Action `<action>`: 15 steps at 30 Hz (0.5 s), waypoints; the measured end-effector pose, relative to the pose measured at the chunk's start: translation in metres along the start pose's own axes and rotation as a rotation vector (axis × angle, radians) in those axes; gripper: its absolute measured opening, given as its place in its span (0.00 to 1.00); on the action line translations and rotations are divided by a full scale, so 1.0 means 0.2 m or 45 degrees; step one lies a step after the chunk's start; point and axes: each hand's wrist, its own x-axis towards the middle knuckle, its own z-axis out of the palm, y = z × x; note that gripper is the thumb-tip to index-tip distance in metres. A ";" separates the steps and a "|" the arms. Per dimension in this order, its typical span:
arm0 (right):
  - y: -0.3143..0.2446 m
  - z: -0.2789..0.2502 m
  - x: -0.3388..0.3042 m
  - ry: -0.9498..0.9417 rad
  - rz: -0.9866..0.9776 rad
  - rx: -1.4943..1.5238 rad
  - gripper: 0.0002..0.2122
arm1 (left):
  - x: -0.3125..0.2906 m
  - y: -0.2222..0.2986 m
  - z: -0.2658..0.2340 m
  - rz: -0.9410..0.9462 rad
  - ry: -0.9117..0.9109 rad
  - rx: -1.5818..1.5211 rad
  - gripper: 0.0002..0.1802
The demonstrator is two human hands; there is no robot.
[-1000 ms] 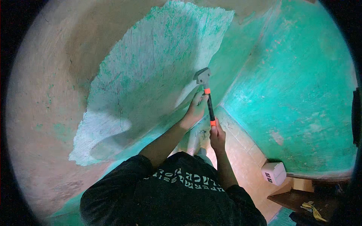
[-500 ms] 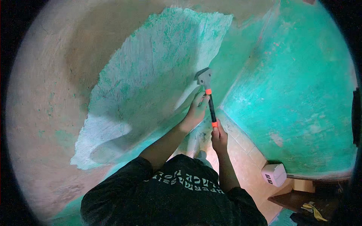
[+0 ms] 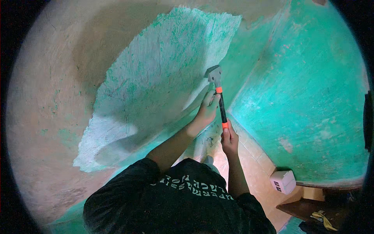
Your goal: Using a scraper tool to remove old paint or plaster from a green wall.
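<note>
A long-handled scraper [image 3: 222,107] with a grey head, black shaft and orange bands is held slantwise in front of me. Its grey head [image 3: 214,74] lies at the wall, by the border between a pale scraped patch [image 3: 156,58] and green paint [image 3: 243,54]. My right hand [image 3: 230,140] is closed round the handle's lower end, thumb along it. Higher up, just below the upper orange band, my left hand [image 3: 209,107] is closed at the shaft, its fingers partly hidden behind it.
Ahead on the right, a green wall [image 3: 307,89] meets the scraped wall at a corner. On the tiled floor [image 3: 253,171] a white plastic container [image 3: 283,181] stands against it. A brown wooden piece [image 3: 307,206] with yellowish scraps [image 3: 324,220] is at the lower right.
Both hands have shifted slightly right and the scraper's head has slid a little up and to the right along the wall. The grip looks the same.
</note>
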 end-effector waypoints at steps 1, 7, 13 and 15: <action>0.02 -0.01 -0.02 -0.002 -0.008 -0.029 0.25 | -0.02 0.03 0.02 -0.066 -0.004 -0.084 0.12; -0.04 0.02 0.04 0.015 -0.026 -0.023 0.25 | 0.05 0.14 0.02 -0.046 0.002 -0.052 0.12; -0.10 0.04 -0.03 0.006 0.039 0.069 0.24 | 0.00 0.16 0.04 -0.194 0.046 -0.085 0.14; -0.12 0.07 -0.03 -0.003 0.060 0.179 0.25 | 0.04 0.15 0.02 -0.143 0.016 -0.073 0.14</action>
